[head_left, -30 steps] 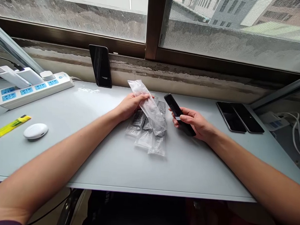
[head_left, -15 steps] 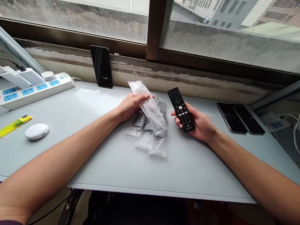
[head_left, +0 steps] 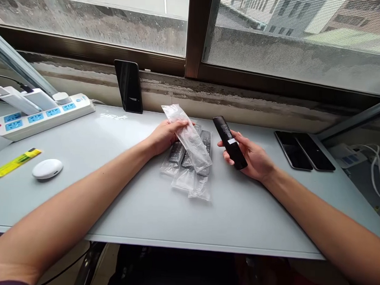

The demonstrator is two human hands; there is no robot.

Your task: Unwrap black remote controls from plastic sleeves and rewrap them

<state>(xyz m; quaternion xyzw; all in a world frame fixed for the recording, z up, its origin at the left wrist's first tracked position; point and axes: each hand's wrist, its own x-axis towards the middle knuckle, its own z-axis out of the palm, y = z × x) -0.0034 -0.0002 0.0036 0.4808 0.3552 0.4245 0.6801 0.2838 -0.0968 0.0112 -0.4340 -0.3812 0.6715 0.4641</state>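
Note:
My left hand (head_left: 168, 135) pinches a clear plastic sleeve (head_left: 193, 144) that looks flat, between thumb and fingers. Under it lie several dark remotes in clear bags (head_left: 185, 175), fanned out on the grey table (head_left: 150, 216). To the right, my right hand (head_left: 250, 155) holds a black remote (head_left: 230, 142) clear of the bags. The remote's back faces up, with small printed text and a white label. Its upper end leans toward the left.
A black phone (head_left: 128, 86) leans against the wall. Two phones (head_left: 305, 150) lie at the right. On the left are a white power strip (head_left: 46, 116) with chargers, a yellow packet (head_left: 17, 162) and a white oval case (head_left: 47, 169).
The black remote in my right hand has turned over, from its button side to its labelled back. My left hand and the sleeve have hardly moved.

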